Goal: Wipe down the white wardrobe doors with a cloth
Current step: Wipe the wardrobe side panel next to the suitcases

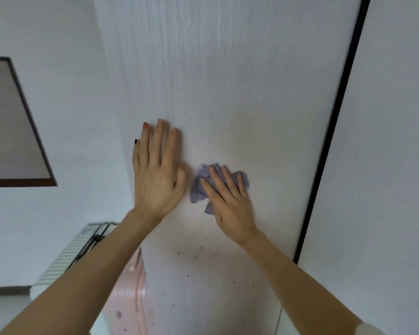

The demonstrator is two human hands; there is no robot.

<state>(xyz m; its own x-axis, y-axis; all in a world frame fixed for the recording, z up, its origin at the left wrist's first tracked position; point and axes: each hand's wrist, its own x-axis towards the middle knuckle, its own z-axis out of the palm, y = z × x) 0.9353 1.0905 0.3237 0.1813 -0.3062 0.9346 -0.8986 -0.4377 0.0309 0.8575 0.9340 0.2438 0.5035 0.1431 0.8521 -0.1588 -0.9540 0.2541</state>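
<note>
Head view: right hand (230, 201) presses a crumpled lilac cloth (197, 189) flat-fingered on the white wardrobe door (228, 81), near centre; fingers fairly straight, not curled round it. Left hand (156, 175) at 9 o'clock of the cloth, splayed bare on the door, holding nothing, prob. bracing it. Dark specks (196, 256) at 6 o'clock: wipe downward w/ firm pressure, refold cloth. Count: 2 hands, 1 cloth, 2 door panels w/ black gap (334, 117) at 3 o'clock.

L hand (156, 175) flat on white wardrobe door (228, 81), fingers straight; R hand (230, 201) just right of it, pressing lilac cloth (198, 187) to door; dark specks (196, 257) below cloth
</note>
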